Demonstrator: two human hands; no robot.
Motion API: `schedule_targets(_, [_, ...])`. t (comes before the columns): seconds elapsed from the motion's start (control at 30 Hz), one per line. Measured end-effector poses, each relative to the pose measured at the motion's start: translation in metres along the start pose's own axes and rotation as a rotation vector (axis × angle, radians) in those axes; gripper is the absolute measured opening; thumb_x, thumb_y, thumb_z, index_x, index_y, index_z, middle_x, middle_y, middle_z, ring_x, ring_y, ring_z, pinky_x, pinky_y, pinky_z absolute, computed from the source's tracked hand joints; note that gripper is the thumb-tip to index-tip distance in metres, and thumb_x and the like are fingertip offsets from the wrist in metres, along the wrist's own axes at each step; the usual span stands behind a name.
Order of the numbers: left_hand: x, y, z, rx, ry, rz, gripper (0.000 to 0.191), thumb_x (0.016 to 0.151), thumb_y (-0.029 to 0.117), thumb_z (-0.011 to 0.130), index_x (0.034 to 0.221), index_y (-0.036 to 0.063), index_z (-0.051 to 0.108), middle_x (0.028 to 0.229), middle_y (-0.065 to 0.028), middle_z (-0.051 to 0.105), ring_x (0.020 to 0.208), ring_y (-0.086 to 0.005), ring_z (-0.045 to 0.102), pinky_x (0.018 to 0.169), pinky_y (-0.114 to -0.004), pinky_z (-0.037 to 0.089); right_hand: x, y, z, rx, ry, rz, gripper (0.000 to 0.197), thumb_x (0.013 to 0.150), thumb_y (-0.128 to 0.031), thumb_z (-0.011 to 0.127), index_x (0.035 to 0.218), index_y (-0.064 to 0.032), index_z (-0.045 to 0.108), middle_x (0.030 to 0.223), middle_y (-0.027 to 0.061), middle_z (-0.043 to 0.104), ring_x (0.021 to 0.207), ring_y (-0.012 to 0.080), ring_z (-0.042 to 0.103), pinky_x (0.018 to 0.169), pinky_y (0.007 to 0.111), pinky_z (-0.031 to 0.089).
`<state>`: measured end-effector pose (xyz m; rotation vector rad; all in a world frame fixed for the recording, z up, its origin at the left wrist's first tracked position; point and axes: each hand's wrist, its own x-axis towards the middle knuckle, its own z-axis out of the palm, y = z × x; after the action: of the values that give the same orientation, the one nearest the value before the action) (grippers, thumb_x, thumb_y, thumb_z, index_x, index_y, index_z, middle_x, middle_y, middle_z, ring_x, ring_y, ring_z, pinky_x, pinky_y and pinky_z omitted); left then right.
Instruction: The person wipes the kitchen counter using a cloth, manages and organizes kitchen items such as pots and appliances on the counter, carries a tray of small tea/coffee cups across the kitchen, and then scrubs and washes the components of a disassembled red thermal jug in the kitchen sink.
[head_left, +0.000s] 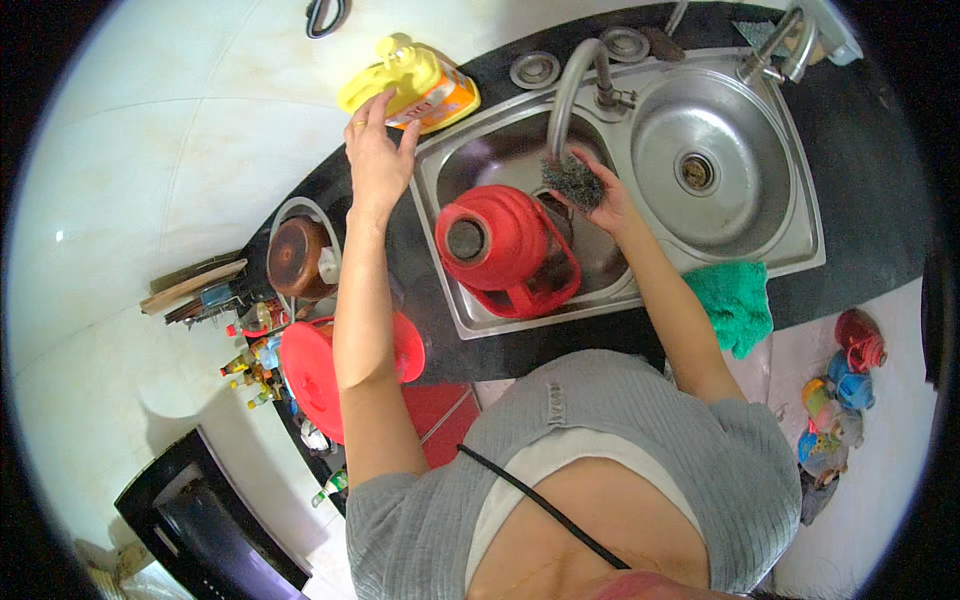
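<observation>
My right hand (613, 196) holds a grey steel-wool scrubber (572, 182) right below the spout of the curved metal faucet (583, 64). A red thermos flask (504, 236) with a handle lies in the left basin of the stainless-steel sink (450, 300), its dark round end facing up towards me. My left hand (379, 154) is at the yellow jug of dish detergent (442, 94) behind the sink, fingers apart and overlapping the jug's near side. Whether the fingers touch the jug is not clear. A pump top (390, 51) sits on the jug.
The round right basin (712, 165) has a drain strainer. A green cloth (731, 304) hangs over the counter's front edge. Two metal sink lids (535, 70) lie behind the faucet. Left stand a brown pot (296, 259), a red lid (311, 375) and several bottles (259, 319).
</observation>
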<state>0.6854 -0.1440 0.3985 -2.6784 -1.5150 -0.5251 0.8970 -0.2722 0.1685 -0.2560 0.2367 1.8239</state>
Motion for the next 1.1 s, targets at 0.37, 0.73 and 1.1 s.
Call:
schedule_targets(0.37, [0.054, -0.024, 0.007, 0.140, 0.130, 0.198, 0.045, 0.072, -0.001, 0.056, 0.116, 0.0050, 0.051, 0.116, -0.0151, 0.052, 0.107, -0.0337, 0.047, 0.092, -0.040, 0.037, 0.097, -0.034, 0.102, -0.054, -0.136, 0.266, 0.039, 0.091, -0.021, 0.045, 0.120, 0.0051, 0.042, 0.121, 0.0188, 0.049, 0.110, 0.0286, 0.050, 0.097, 0.050, 0.039])
schedule_targets(0.73, [0.075, -0.052, 0.008, 0.133, 0.038, 0.278, 0.056, 0.064, -0.010, 0.051, 0.116, 0.0115, 0.055, 0.119, -0.0077, 0.055, 0.118, -0.0307, 0.042, 0.100, -0.039, 0.031, 0.155, 0.000, 0.182, -0.246, -0.479, 0.294, 0.038, 0.094, -0.025, 0.039, 0.122, 0.0014, 0.037, 0.119, 0.0170, 0.048, 0.110, 0.0275, 0.050, 0.094, 0.042, 0.044])
schedule_targets(1.1, [0.066, -0.050, 0.011, 0.218, 0.018, 0.212, 0.062, 0.064, -0.002, 0.063, 0.121, 0.0203, 0.052, 0.122, 0.0002, 0.053, 0.122, -0.0245, 0.039, 0.105, -0.043, 0.020, 0.165, 0.011, 0.174, -0.195, -0.382, 0.275, 0.037, 0.093, -0.022, 0.042, 0.122, 0.0007, 0.039, 0.120, 0.0168, 0.049, 0.110, 0.0276, 0.051, 0.093, 0.048, 0.043])
